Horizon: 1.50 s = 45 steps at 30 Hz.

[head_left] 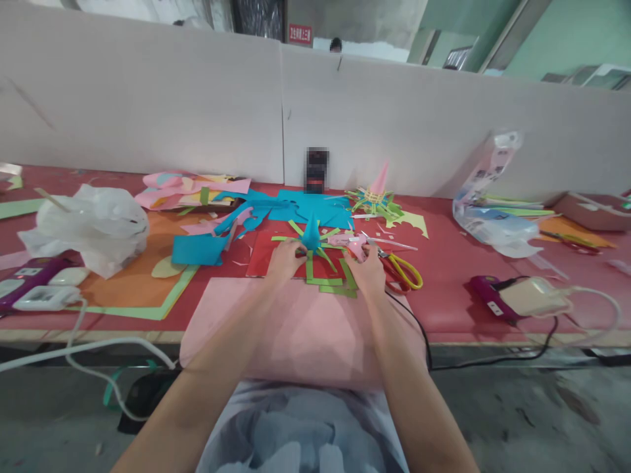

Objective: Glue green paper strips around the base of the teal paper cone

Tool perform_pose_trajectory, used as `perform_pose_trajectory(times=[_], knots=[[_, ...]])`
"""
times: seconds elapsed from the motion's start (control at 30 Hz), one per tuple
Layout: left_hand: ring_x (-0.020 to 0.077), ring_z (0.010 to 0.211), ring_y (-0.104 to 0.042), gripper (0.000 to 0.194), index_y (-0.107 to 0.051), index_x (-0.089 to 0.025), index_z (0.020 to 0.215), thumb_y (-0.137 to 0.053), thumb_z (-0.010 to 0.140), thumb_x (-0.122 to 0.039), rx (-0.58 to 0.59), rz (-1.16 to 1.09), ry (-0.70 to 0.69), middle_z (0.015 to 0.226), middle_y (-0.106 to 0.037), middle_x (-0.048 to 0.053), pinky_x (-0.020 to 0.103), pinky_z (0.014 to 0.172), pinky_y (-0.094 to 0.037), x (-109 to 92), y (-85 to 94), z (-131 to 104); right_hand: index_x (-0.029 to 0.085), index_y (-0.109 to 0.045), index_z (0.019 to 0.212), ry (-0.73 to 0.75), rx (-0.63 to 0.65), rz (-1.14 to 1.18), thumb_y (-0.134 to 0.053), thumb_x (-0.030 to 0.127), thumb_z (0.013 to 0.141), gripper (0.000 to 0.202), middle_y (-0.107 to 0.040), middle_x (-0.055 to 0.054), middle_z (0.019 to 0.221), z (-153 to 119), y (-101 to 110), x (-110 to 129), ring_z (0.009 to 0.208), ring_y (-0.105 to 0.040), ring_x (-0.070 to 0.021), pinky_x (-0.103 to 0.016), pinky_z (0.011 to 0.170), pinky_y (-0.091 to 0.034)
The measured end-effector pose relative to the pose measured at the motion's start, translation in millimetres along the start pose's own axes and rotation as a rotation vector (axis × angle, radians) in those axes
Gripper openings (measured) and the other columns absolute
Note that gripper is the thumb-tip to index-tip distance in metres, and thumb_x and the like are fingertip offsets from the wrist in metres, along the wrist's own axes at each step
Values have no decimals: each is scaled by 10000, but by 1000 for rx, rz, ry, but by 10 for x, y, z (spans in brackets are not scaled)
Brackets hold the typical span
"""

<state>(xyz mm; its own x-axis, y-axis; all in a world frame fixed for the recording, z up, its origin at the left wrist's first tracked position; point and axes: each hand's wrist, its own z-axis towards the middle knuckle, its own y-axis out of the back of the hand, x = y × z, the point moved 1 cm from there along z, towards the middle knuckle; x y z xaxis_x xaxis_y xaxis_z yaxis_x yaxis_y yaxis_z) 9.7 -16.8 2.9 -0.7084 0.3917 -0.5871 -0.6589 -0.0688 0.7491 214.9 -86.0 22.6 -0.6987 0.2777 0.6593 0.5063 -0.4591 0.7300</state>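
A pointed blue paper cone (311, 235) stands upright with light green paper strips (327, 260) spreading out from its base. My left hand (288, 259) is at the cone's left side, its fingers curled in and the tips at the base edge. On the other side, my right hand (367, 268) is closed around the lower part of a pink glue gun (349, 242). The gun's nozzle points left at the cone, and a clear glue stick (401, 245) sticks out behind. Yellow-handled scissors (405, 272) lie right beside my right hand.
Behind stands a pink-coned paper piece (377, 187) with green strips. Blue paper sheets (320, 209) and scraps lie around. At left are a crumpled white plastic bag (96, 223) and orange paper (133, 289). A purple power strip (490, 299) with a charger sits at right; a black cable (424, 328) trails nearby.
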Motion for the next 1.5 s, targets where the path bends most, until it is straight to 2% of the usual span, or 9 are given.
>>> perform_pose_trajectory(times=[0.27, 0.4, 0.57, 1.1, 1.5], knots=[[143, 767, -583, 59, -681, -204, 727, -709, 687, -170, 65, -77, -5, 830, -652, 13, 259, 713, -461, 50, 15, 32, 245, -484, 1084, 66, -13, -94, -569, 509, 739, 444, -633, -66, 1074, 18, -38, -12, 954, -606, -243, -325, 718, -451], [144, 772, -607, 89, -680, -203, 700, -700, 673, -120, 84, -141, 28, 806, -674, 2, 259, 721, -467, 53, 32, 28, 239, -495, 1054, 128, -6, -173, -567, 487, 754, 396, -648, -65, 1014, 5, -58, 10, 929, -616, -244, -321, 697, -445], [146, 774, -622, 80, -683, -205, 706, -697, 669, -136, 96, -176, 43, 810, -695, -1, 264, 731, -486, 66, 24, 27, 232, -494, 1066, 182, 0, -236, -559, 456, 776, 372, -653, -57, 968, 4, -86, 26, 877, -628, -236, -301, 673, -432], [142, 763, -624, 98, -681, -203, 698, -698, 657, -115, 102, -192, 33, 799, -694, -6, 253, 727, -483, 67, 30, 28, 226, -488, 1086, 167, 65, -259, -536, 443, 816, 350, -645, -61, 1012, 10, -85, 54, 872, -630, -225, -291, 682, -429], [144, 760, -620, 94, -683, -199, 699, -693, 657, -115, 104, -192, 29, 793, -692, 0, 252, 716, -475, 51, 40, 23, 228, -481, 1097, 188, 36, -275, -541, 441, 817, 357, -641, -58, 1055, 13, -113, 32, 893, -633, -233, -289, 667, -426]])
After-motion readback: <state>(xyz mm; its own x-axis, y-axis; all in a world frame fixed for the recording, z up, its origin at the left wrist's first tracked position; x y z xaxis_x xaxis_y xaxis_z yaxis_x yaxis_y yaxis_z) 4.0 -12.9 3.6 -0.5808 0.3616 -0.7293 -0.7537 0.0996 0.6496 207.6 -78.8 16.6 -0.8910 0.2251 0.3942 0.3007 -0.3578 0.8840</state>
